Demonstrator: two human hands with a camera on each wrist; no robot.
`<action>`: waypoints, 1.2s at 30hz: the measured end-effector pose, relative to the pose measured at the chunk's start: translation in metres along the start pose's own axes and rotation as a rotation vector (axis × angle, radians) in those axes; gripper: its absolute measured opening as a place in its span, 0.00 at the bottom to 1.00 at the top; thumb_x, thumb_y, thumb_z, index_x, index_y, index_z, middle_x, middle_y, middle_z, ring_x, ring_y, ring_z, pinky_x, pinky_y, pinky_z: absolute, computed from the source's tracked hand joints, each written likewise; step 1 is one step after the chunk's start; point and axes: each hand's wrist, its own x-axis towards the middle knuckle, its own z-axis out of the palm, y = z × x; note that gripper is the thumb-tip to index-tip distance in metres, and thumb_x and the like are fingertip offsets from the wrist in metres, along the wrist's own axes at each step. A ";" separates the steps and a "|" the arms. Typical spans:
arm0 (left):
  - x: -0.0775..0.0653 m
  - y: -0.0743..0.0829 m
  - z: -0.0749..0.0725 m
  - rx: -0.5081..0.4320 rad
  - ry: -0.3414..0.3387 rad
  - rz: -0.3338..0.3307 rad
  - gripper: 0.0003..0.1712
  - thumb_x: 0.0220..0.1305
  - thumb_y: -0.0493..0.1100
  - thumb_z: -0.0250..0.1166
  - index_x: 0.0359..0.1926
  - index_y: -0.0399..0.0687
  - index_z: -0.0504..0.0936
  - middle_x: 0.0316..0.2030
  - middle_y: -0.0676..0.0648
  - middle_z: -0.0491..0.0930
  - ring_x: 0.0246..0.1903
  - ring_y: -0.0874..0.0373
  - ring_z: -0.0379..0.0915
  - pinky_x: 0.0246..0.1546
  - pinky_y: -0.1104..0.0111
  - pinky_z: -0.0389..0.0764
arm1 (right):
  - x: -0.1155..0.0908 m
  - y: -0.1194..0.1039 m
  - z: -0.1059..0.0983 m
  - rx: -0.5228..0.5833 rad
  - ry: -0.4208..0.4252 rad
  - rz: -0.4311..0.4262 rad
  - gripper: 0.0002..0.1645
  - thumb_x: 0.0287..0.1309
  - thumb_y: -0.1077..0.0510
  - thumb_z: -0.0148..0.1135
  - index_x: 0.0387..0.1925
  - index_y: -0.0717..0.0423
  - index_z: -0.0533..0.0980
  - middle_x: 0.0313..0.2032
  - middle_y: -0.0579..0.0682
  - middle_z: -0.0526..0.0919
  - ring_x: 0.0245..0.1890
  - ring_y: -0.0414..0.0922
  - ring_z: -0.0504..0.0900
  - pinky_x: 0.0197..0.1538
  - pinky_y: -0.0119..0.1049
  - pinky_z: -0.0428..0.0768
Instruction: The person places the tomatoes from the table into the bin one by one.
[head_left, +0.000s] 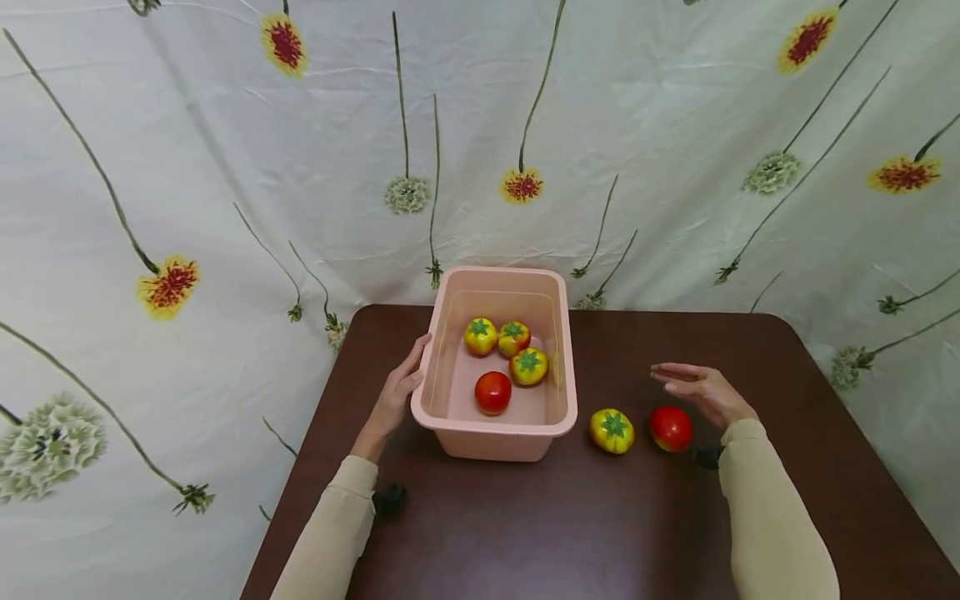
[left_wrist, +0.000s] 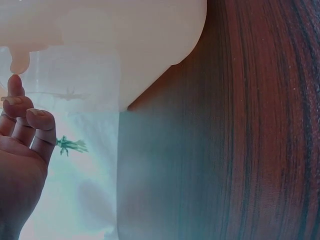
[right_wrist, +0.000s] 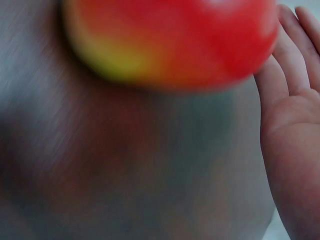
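Observation:
My left hand rests against the left side of a pink plastic bin, fingers near its rim. In the left wrist view, those fingers bend slightly, one fingertip meeting the bin's pale wall. My right hand hovers with extended fingers just beside and above a red tomato on the table, holding nothing. Close up in the right wrist view, the same tomato shows a yellow patch. Left of it lies a yellow tomato with a green leafy top.
Inside the bin are another red tomato and three yellowish ones with green tops, one of them near the right wall. The dark wooden table backs onto a flower-print cloth.

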 end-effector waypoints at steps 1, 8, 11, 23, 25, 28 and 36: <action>0.000 0.000 0.000 0.000 0.003 0.000 0.33 0.71 0.39 0.41 0.76 0.49 0.53 0.76 0.43 0.50 0.73 0.57 0.46 0.67 0.83 0.53 | -0.005 0.006 -0.002 0.013 -0.009 -0.002 0.33 0.69 0.61 0.53 0.70 0.69 0.58 0.62 0.45 0.78 0.59 0.32 0.77 0.54 0.22 0.74; 0.002 0.000 -0.003 -0.018 0.020 0.008 0.33 0.71 0.39 0.41 0.76 0.48 0.53 0.76 0.43 0.50 0.72 0.63 0.47 0.67 0.83 0.54 | -0.025 0.040 -0.006 0.129 -0.077 -0.038 0.29 0.67 0.67 0.50 0.69 0.68 0.61 0.56 0.37 0.81 0.56 0.31 0.78 0.54 0.24 0.75; 0.002 0.001 -0.004 -0.034 0.018 0.012 0.32 0.71 0.38 0.41 0.76 0.45 0.53 0.76 0.43 0.48 0.73 0.61 0.46 0.67 0.83 0.53 | -0.030 0.050 -0.005 0.222 -0.123 -0.061 0.29 0.67 0.70 0.48 0.69 0.65 0.61 0.57 0.37 0.81 0.56 0.31 0.78 0.56 0.27 0.76; -0.001 -0.002 0.000 -0.003 0.011 -0.004 0.32 0.72 0.39 0.41 0.76 0.48 0.54 0.76 0.44 0.49 0.74 0.56 0.45 0.67 0.83 0.53 | -0.038 0.061 -0.003 0.269 -0.063 -0.060 0.27 0.64 0.72 0.52 0.65 0.61 0.70 0.53 0.35 0.83 0.53 0.31 0.80 0.53 0.27 0.78; -0.001 -0.002 0.000 -0.001 0.015 -0.008 0.32 0.72 0.40 0.41 0.76 0.50 0.54 0.76 0.45 0.50 0.74 0.57 0.46 0.67 0.83 0.53 | -0.038 0.062 -0.002 0.266 -0.041 -0.056 0.26 0.65 0.71 0.52 0.64 0.57 0.73 0.52 0.34 0.84 0.52 0.30 0.81 0.53 0.26 0.78; 0.000 -0.001 0.000 -0.008 0.012 -0.018 0.32 0.72 0.39 0.41 0.76 0.50 0.54 0.76 0.47 0.50 0.74 0.59 0.45 0.67 0.83 0.52 | -0.038 0.063 -0.003 0.301 -0.019 -0.061 0.26 0.65 0.72 0.51 0.60 0.51 0.77 0.51 0.34 0.84 0.51 0.31 0.81 0.52 0.26 0.79; -0.002 -0.001 0.003 0.004 0.007 -0.009 0.32 0.72 0.39 0.40 0.76 0.50 0.53 0.77 0.45 0.49 0.74 0.61 0.45 0.67 0.83 0.51 | -0.034 0.065 0.007 0.378 0.120 -0.081 0.25 0.65 0.72 0.52 0.51 0.42 0.82 0.46 0.34 0.85 0.47 0.32 0.83 0.50 0.25 0.79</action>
